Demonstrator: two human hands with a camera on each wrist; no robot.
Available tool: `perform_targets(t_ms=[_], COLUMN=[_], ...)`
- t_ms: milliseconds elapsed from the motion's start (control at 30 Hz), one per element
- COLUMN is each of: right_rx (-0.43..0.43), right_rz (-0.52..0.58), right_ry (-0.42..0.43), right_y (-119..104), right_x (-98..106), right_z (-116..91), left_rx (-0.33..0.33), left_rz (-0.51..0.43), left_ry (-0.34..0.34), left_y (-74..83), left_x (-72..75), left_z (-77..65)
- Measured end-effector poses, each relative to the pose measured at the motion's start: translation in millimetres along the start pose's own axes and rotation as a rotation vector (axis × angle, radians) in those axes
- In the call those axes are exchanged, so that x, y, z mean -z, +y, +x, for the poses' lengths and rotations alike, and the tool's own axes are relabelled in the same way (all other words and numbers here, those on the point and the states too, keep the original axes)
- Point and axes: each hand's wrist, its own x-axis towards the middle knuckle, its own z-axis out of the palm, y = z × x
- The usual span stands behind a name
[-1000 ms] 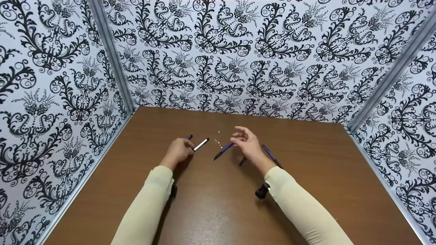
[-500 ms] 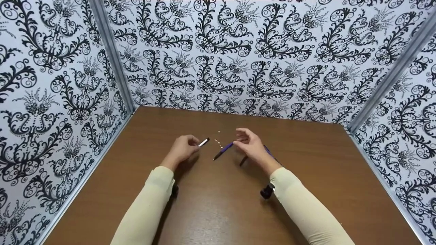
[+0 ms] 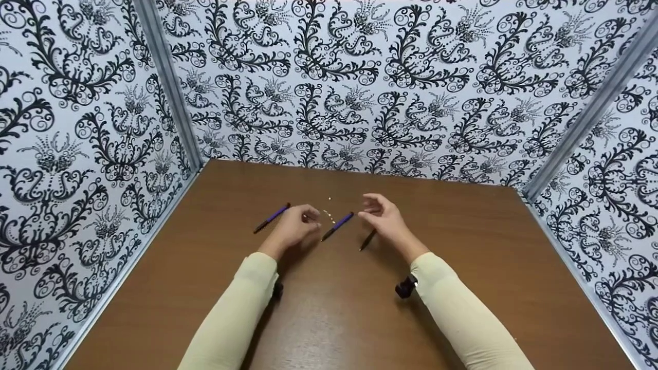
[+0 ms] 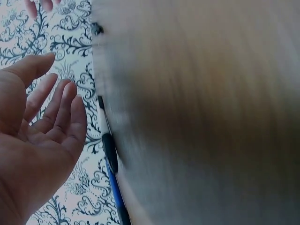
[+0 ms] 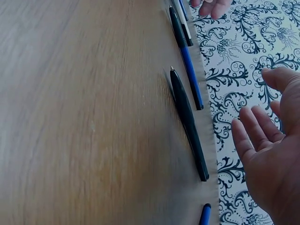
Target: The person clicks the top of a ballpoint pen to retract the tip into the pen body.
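My left hand hovers over the table with loosely bent fingers and holds nothing. It covers the white pen in the head view; the left wrist view shows that white pen beyond a blue pen's dark grip. To its left lies a blue pen with black ends; to its right, another blue pen lies slanted between both hands. My right hand, fingers apart and grasping nothing, is just right of that middle pen. Partly under it in the head view is a black pen, seen whole in the right wrist view.
Brown wooden table with patterned wall panels on the left, back and right. Small bright specks show near the middle pen. One more blue pen lies at the bottom of the right wrist view.
My left hand has let go of the white pen and moved right over it, uncovering the left blue pen. My right hand has shifted slightly right, off the middle pen's end, hiding the rightmost pen.
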Motion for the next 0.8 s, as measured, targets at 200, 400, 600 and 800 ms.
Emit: perform_targets(t_ms=[200,400,600,800], right_rx=[-0.028,-0.055,-0.075,-0.089], right_rz=[0.026,0.017,0.014,0.051], right_ry=[0.026,0.031,0.027,0.034], right_y=[5,11,13,17], right_x=[-3,-8,-10,-8], right_z=[1,7,12,15], left_rx=[-0.013,0.03,0.057,0.094], left_rz=[-0.008,0.026,0.111,0.157], left_ry=[-0.013,-0.019,-0.035,-0.029], left_y=[8.5,14.2,21.8,28.7], left_x=[-12.8,-22.6,-28.9,-34.0], left_z=[3.5,8.3,9.3,11.1])
